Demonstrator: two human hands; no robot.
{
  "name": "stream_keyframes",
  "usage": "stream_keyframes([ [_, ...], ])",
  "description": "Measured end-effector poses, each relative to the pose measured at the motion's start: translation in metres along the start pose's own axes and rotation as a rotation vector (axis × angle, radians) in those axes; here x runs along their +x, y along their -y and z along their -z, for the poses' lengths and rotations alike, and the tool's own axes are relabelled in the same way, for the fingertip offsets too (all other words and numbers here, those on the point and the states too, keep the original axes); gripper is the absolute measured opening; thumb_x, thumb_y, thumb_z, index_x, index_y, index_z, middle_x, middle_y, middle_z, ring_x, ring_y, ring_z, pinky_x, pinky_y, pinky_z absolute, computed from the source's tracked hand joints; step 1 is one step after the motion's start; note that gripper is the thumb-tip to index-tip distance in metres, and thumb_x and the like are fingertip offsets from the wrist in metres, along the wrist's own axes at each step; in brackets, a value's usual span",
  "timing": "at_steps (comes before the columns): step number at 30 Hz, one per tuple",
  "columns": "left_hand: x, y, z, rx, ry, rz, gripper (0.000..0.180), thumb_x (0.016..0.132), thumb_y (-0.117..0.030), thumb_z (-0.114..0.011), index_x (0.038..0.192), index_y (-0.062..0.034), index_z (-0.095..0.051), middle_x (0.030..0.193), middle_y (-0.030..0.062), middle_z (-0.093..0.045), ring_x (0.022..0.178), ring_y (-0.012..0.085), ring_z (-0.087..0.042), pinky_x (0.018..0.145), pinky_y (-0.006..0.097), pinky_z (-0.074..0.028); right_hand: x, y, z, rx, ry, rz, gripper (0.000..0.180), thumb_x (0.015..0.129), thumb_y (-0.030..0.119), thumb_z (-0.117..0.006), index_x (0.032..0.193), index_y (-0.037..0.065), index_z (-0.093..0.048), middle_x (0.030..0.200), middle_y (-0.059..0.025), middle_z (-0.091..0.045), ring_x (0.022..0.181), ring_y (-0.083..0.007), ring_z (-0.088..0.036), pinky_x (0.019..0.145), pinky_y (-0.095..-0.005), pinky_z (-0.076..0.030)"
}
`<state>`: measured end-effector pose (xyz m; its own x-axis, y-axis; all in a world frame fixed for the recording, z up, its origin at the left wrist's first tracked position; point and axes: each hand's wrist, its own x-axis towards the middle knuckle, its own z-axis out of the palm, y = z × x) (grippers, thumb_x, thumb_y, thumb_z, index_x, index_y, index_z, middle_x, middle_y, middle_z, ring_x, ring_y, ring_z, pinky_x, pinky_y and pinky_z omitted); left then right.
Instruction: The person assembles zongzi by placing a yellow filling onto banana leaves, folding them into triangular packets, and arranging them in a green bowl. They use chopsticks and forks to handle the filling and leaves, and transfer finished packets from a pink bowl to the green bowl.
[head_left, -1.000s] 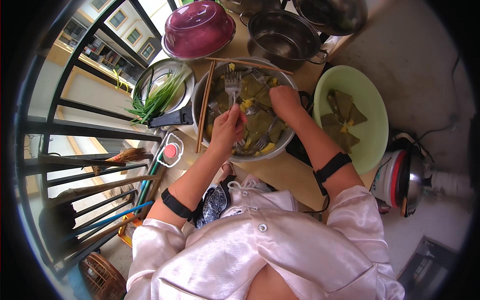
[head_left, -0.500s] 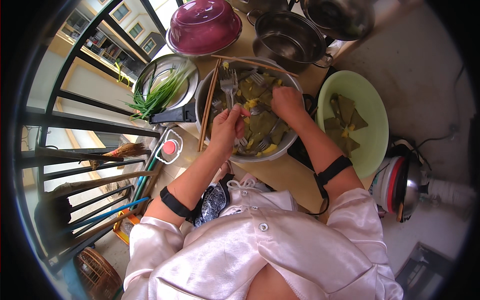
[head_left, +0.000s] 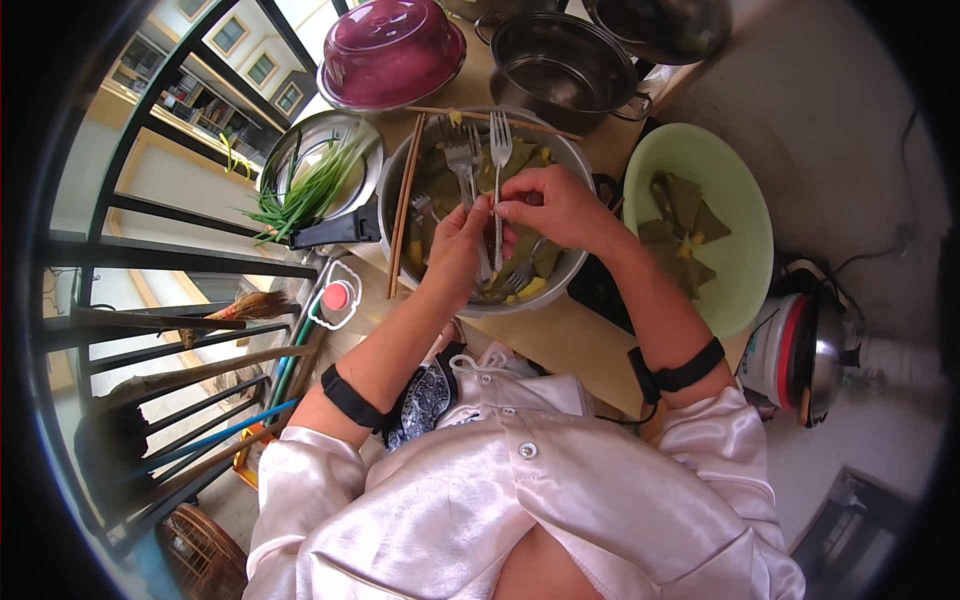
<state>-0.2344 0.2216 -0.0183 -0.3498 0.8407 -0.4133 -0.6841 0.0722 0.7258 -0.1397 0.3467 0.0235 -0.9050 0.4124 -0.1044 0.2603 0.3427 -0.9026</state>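
Over a grey metal pot [head_left: 566,281], my left hand [head_left: 458,246] is closed around a small bunch of forks [head_left: 459,158], tines up. My right hand [head_left: 556,207] pinches another fork [head_left: 500,142], also tines up, right beside that bunch. The fingertips of both hands almost meet. Inside the pot lie dark green leaf-like pieces [head_left: 546,262], yellow bits and several more forks, partly covered by my hands. Chopsticks [head_left: 404,205] rest along the pot's left rim, and another chopstick [head_left: 550,127] crosses its far rim.
Right of the pot stands a light green bowl [head_left: 738,285] holding green folded pieces [head_left: 692,212]. Behind are a dark pot [head_left: 565,62] and a purple-red basin [head_left: 392,50]. Green onions [head_left: 308,196] lie on a metal lid at left. Metal railing, brooms and a red-capped jug [head_left: 336,295] flank the left.
My right hand has come up out of the pot and moved left toward my left hand, now with a fork in its fingers. My left hand still holds its forks.
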Motion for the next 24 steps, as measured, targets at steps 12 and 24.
stream_keyframes([
  [12, -0.011, -0.006, 0.01, -0.003, 0.038, 0.021, 0.03, 0.091, -0.032, -0.041, 0.097, -0.0037, -0.052, 0.057, -0.001, -0.036, 0.048, 0.0078, -0.028, 0.045, 0.021, -0.024, -0.007, -0.073, -0.008, -1.195, 0.144, 0.078, 0.007, 0.062, 0.007, -0.058, 0.068, 0.006, -0.062, 0.073, -0.0109, -0.059, 0.074, -0.0292, -0.059, 0.063, -0.0377, -0.047],
  [24, -0.009, -0.003, 0.016, 0.114, 0.073, -0.04, 0.018, 0.088, -0.015, -0.049, 0.1, -0.0046, -0.058, 0.06, -0.0002, -0.049, 0.048, 0.0075, -0.039, 0.045, 0.02, -0.029, 0.002, -0.078, 0.0, -1.329, 0.316, 0.191, 0.012, 0.062, 0.008, -0.057, 0.072, 0.009, -0.063, 0.072, -0.0089, -0.059, 0.075, -0.0266, -0.06, 0.063, -0.0354, -0.048],
])
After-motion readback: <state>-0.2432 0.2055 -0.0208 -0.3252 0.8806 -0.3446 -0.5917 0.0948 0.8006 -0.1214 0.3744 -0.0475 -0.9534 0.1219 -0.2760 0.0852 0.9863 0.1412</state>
